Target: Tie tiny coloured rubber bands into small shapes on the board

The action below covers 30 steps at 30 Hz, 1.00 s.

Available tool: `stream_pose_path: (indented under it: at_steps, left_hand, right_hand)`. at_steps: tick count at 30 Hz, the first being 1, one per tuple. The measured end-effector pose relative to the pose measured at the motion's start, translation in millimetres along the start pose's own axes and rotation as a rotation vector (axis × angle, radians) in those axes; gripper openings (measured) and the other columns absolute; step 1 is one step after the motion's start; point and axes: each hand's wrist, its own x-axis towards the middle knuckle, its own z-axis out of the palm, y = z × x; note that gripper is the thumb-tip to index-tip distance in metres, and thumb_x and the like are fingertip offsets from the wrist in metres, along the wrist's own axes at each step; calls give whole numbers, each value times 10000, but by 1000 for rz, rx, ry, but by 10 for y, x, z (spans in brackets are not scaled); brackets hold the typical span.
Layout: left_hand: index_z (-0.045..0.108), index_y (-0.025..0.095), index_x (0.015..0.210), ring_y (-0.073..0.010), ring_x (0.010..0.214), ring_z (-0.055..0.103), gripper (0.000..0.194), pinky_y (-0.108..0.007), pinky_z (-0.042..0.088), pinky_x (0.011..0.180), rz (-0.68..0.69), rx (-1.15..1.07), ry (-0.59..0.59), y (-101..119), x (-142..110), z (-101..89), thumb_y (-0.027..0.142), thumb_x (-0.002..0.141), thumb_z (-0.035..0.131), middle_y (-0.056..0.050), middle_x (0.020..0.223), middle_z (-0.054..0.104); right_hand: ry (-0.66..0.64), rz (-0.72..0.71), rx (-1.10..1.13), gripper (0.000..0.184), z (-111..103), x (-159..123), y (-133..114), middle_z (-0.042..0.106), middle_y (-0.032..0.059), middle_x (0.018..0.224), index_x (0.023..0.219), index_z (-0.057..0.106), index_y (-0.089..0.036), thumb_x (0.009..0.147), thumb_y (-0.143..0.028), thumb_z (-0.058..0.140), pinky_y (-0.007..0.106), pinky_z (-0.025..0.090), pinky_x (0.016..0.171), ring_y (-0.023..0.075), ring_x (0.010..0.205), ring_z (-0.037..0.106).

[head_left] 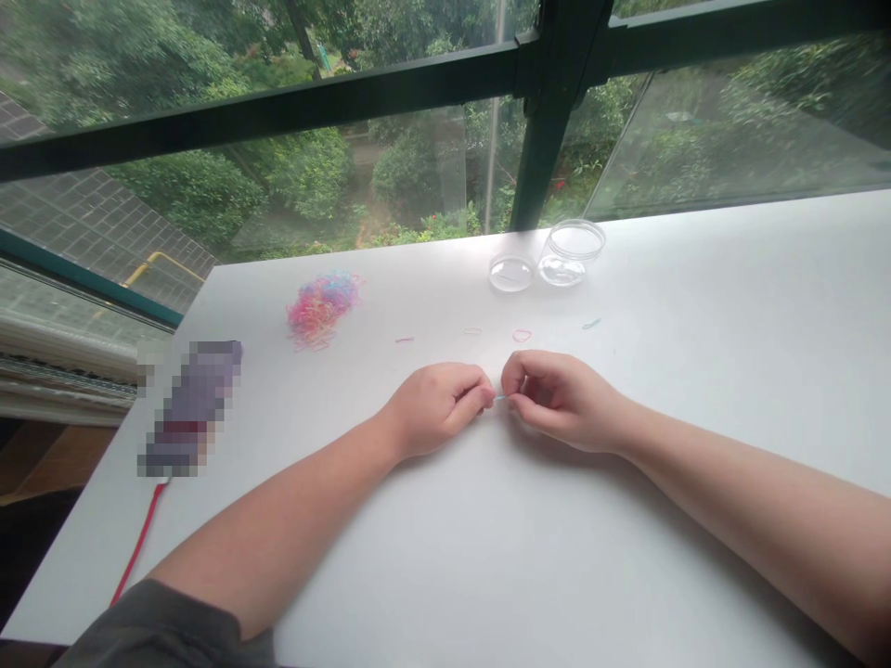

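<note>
Blue band (499,397): between your fingertips, over the white table (418,566).
Left hand (440,408): your thumb and fingers pinch one end.
Right hand (561,401): your thumb and forefinger pinch the other.
Loose bands (405,340): four in a row beyond your hands.
Band pile (321,311): pink and blue, to your left.
Pixelated device (191,399): far left, any lettering unreadable to you.

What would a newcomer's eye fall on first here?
Probably the tangled heap of thin pink and blue bands on the far left of the white table. Next, the person's bare left grip and right grip, pinching a thin bluish strand mid-table. Beyond them, a round clear container stands near the dark green window frame.
</note>
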Motion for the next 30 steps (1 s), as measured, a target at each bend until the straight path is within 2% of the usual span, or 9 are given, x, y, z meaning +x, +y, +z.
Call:
stream_pose_path:
  at_steps: [7,14,22,26,30]
  left_hand:
    - [580,166,707,-110,644,525,328,-226,402,658,4,19,-17,3,11,-1,290,919,363,3,650,593]
    - [615,172,821,-100,632,531,138,-214,415,601,-51,-95,60,35,-6,5,275,832,525,-5,754,636]
    - [611,169,800,-93,624,533,124,-209,422,587,-25,-101,90,6,-19,25,267,818,538,-9,756,637]
    - [611,168,795,-93,624,535,128,-210,424,591,-19,-96,105,2,-18,28,272,818,540,-8,746,636]
    - [611,170,787,-87,618,530,117,-209,426,595,-12,-96,97,16,-17,21,261,815,543,-6,755,636]
  right_hand:
    - [0,-24,-19,92,8,-8,-2,516,-29,678,764,499,-183,751,-94,518,184,333,441,61,494,434]
    - [5,-5,-1,100,8,-10,9,484,-43,626,749,482,-188,757,-95,519,190,325,438,64,481,418]
    - [-15,10,33,73,-7,-2,0,580,12,753,859,539,-175,788,-171,557,214,406,507,94,568,492]
    - [-34,-16,28,46,-14,6,-7,563,-2,679,809,564,-164,797,-205,580,205,387,486,87,542,472]
    - [-11,-49,6,44,-13,6,-12,543,-14,645,767,564,-166,809,-161,550,200,361,485,81,537,449]
